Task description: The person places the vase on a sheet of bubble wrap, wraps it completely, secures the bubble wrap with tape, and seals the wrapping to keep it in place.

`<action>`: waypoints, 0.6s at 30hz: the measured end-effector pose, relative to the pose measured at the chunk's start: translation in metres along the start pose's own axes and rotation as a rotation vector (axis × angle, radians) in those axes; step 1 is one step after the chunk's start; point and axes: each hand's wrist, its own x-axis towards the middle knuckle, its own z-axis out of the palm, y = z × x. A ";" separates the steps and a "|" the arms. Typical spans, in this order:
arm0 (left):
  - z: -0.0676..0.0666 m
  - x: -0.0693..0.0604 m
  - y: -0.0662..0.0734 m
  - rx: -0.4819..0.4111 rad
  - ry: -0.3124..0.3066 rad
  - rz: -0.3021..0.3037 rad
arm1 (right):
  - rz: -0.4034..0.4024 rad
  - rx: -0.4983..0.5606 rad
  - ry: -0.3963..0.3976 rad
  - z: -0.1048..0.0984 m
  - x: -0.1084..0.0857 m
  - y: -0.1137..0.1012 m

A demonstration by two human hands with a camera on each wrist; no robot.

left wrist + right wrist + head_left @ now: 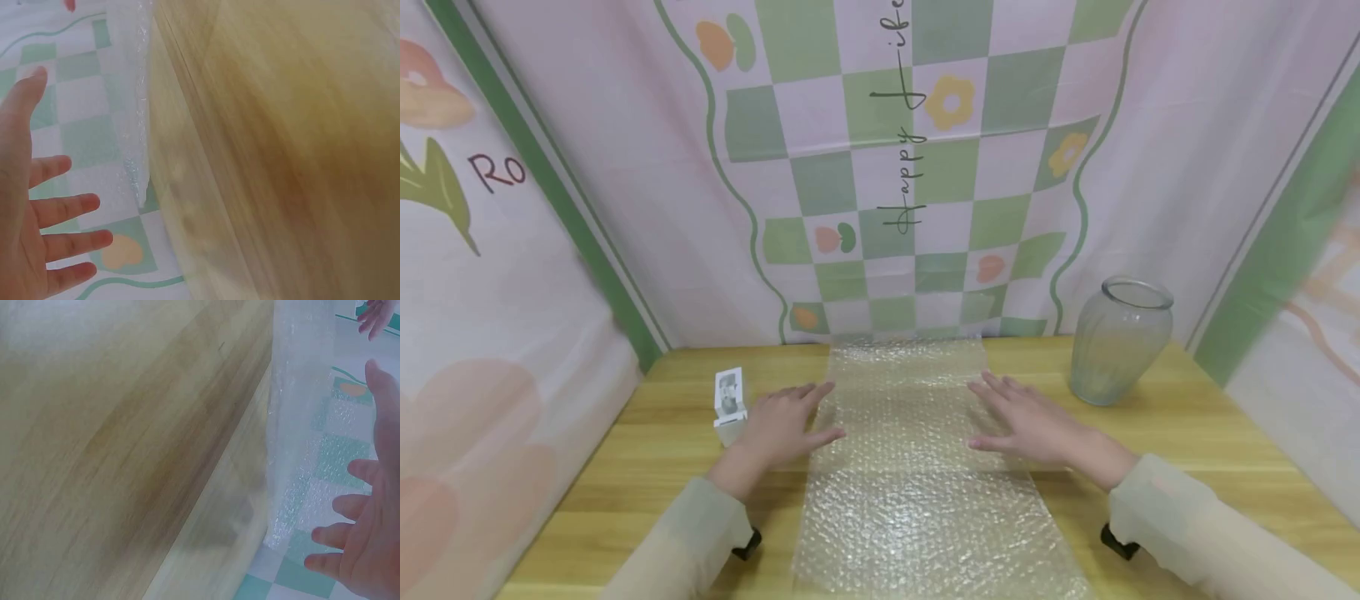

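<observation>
A long strip of clear bubble wrap (910,450) lies down the middle of the wooden table, its far end at the backdrop. By its left edge is my left hand (781,425), fingers spread and thumb toward the strip. My right hand (1030,421) is at the opposite edge, fingers likewise extended. Both hands hold nothing. In the left wrist view the fingers stand apart from the bubble wrap (139,119). The right wrist view has that hand beside the bubble wrap (290,462), with no grip on it.
A ribbed clear glass vase (1116,350) stands at the table's back right. Just beyond my left hand sits a small white object (730,404), partly covered by that hand. A checked, printed cloth (880,167) hangs behind the wooden table (640,467).
</observation>
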 end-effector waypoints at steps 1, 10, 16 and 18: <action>0.000 0.000 0.000 -0.006 0.012 0.011 | 0.001 0.003 0.002 0.000 0.000 0.001; 0.000 -0.003 -0.002 -0.041 0.043 0.054 | -0.002 0.052 0.027 -0.008 -0.006 0.001; 0.001 -0.005 -0.001 -0.066 0.063 0.072 | -0.031 0.077 0.053 -0.014 -0.010 0.001; 0.002 -0.006 -0.002 -0.083 0.080 0.085 | -0.043 0.086 0.069 -0.016 -0.011 0.001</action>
